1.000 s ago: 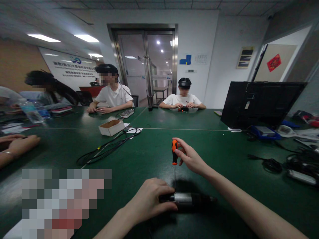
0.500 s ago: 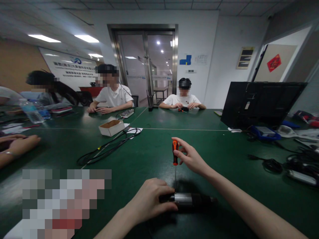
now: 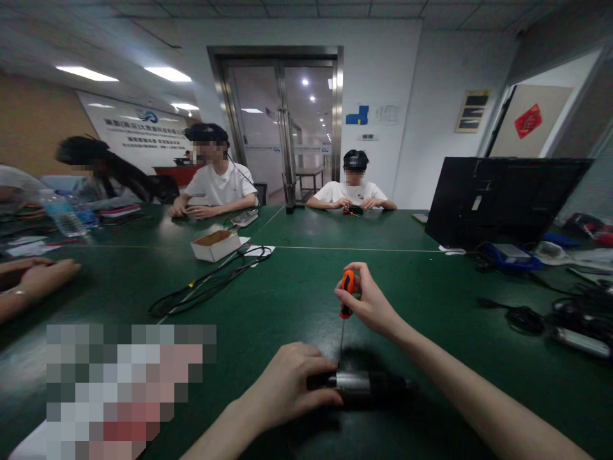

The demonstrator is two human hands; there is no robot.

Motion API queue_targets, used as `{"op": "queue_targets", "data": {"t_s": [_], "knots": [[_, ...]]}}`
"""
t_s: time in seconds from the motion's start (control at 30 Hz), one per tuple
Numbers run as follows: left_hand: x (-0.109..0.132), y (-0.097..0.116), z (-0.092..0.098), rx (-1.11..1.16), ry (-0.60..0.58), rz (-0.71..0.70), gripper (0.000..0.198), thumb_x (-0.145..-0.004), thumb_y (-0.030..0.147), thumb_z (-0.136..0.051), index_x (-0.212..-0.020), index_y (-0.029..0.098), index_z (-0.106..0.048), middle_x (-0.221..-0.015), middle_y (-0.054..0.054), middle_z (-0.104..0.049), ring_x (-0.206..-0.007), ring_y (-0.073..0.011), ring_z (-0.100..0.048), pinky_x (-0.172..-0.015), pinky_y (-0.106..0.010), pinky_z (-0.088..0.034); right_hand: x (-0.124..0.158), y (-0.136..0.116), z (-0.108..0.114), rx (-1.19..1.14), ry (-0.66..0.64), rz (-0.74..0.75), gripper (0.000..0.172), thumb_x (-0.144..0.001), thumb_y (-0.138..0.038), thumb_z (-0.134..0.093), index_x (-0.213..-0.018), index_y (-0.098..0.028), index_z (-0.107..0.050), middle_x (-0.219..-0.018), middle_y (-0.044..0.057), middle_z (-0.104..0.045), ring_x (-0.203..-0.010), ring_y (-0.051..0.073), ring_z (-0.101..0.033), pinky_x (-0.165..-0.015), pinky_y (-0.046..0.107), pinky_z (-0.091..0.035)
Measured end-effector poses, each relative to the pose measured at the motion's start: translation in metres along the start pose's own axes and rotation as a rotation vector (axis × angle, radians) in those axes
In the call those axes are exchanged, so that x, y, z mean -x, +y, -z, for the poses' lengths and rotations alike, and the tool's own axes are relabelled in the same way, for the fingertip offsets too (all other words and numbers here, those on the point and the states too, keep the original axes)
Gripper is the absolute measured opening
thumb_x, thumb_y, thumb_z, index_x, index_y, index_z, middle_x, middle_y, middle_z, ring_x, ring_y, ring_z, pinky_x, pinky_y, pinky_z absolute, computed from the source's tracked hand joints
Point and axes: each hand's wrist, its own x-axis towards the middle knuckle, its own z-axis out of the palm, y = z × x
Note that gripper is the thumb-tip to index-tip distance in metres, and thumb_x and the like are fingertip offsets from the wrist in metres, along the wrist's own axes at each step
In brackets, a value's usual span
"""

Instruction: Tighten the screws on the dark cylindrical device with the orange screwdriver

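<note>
My right hand (image 3: 368, 303) is closed round the orange and black handle of a small screwdriver (image 3: 347, 294), held nearly upright and leaning a little to the right. Its thin shaft runs down to a dark cylindrical device with a silver middle band (image 3: 366, 385) lying on the green table (image 3: 287, 300). My left hand (image 3: 287, 383) wraps the left end of that cylinder and presses it to the table. The screwdriver tip meets the cylinder just beside my left fingers.
A black cable loop (image 3: 211, 284) and an open white box (image 3: 215, 245) lie ahead to the left. A black monitor (image 3: 502, 199) and tangled cables (image 3: 550, 316) stand at right. Three people sit at the far side; another person's hand (image 3: 43, 278) rests at left.
My right hand has shifted slightly right and closed more fully round the screwdriver handle, tilting it. My left hand and the cylinder have stayed put.
</note>
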Motion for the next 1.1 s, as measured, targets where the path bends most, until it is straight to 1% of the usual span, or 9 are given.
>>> {"op": "queue_targets", "data": {"t_s": [0.2,0.33,0.47,0.57,0.63,0.73,0.83,0.97,1.1], "knots": [[0.0008,-0.0008,-0.0015,0.0,0.008,-0.002,0.037,-0.089,0.054,-0.07,-0.102,0.019,-0.075,-0.087,-0.005,-0.073,-0.078,-0.0224,-0.066,-0.067,-0.028,-0.039,0.0009,-0.0024,0.0005,0.036,-0.049,0.004,0.042,-0.086,-0.036,-0.06,-0.124,-0.025,-0.047,-0.105,0.004,-0.055,-0.071,0.013,-0.06,-0.05,0.025,-0.051],[0.0001,0.0002,0.0006,0.008,0.001,0.009,0.037,-0.089,0.054,-0.07,-0.104,0.02,-0.075,-0.089,-0.005,-0.073,-0.079,-0.0226,-0.066,-0.068,-0.028,-0.039,0.0003,-0.0016,0.0005,0.036,-0.072,0.001,0.045,-0.089,-0.035,-0.055,-0.132,-0.025,-0.049,-0.1,0.003,-0.057,-0.07,0.014,-0.059,-0.05,0.024,-0.052],[0.0003,-0.0001,-0.0002,0.01,-0.004,0.015,0.038,-0.089,0.055,-0.07,-0.103,0.02,-0.075,-0.087,-0.005,-0.073,-0.078,-0.0222,-0.066,-0.067,-0.028,-0.038,-0.0007,-0.0007,0.0007,0.03,-0.046,-0.005,0.044,-0.085,-0.036,-0.061,-0.124,-0.023,-0.047,-0.094,0.003,-0.06,-0.072,0.015,-0.06,-0.05,0.024,-0.05],[0.0007,-0.0006,-0.0015,0.002,-0.005,0.02,0.038,-0.088,0.055,-0.071,-0.103,0.02,-0.075,-0.086,-0.005,-0.073,-0.078,-0.0223,-0.066,-0.067,-0.028,-0.038,-0.0008,-0.0003,0.0006,0.028,0.001,-0.012,0.045,-0.079,-0.035,-0.069,-0.113,-0.024,-0.042,-0.082,-0.002,-0.058,-0.073,0.016,-0.06,-0.053,0.024,-0.049],[0.0007,-0.0002,-0.0012,0.001,-0.006,0.022,0.039,-0.088,0.055,-0.071,-0.104,0.02,-0.075,-0.088,-0.005,-0.073,-0.078,-0.0225,-0.066,-0.067,-0.029,-0.038,-0.0003,-0.0002,0.0,0.022,0.024,-0.017,0.046,-0.079,-0.034,-0.069,-0.111,-0.025,-0.038,-0.08,-0.004,-0.057,-0.071,0.015,-0.06,-0.054,0.024,-0.049],[0.0003,0.0016,0.0008,0.0,-0.01,0.022,0.038,-0.088,0.054,-0.071,-0.104,0.02,-0.075,-0.088,-0.005,-0.073,-0.078,-0.0225,-0.066,-0.067,-0.029,-0.038,0.0006,-0.0007,-0.001,0.013,0.032,-0.017,0.045,-0.08,-0.033,-0.067,-0.109,-0.026,-0.034,-0.082,-0.004,-0.059,-0.071,0.015,-0.06,-0.054,0.024,-0.05],[0.0002,0.0032,0.0025,0.004,-0.014,0.025,0.037,-0.089,0.054,-0.07,-0.104,0.02,-0.075,-0.088,-0.005,-0.073,-0.078,-0.0221,-0.066,-0.068,-0.028,-0.039,0.0009,-0.0016,-0.0006,0.019,0.021,-0.01,0.041,-0.081,-0.033,-0.067,-0.109,-0.025,-0.038,-0.086,-0.002,-0.059,-0.072,0.015,-0.061,-0.054,0.024,-0.05],[0.0007,0.0025,0.0013,-0.005,-0.015,0.02,0.036,-0.089,0.053,-0.071,-0.104,0.021,-0.075,-0.088,-0.005,-0.073,-0.079,-0.0221,-0.066,-0.068,-0.028,-0.039,0.0001,-0.0015,0.0012,0.037,0.011,0.001,0.041,-0.081,-0.031,-0.066,-0.115,-0.025,-0.045,-0.101,0.002,-0.058,-0.076,0.015,-0.062,-0.053,0.024,-0.05],[0.0011,0.0008,-0.0008,-0.019,-0.012,0.017,0.036,-0.089,0.053,-0.071,-0.103,0.021,-0.075,-0.088,-0.005,-0.073,-0.078,-0.022,-0.066,-0.067,-0.028,-0.039,-0.0007,0.0011,0.0009,0.019,-0.042,-0.004,0.041,-0.085,-0.029,-0.06,-0.123,-0.026,-0.046,-0.108,0.005,-0.059,-0.073,0.014,-0.062,-0.051,0.024,-0.05]]}}
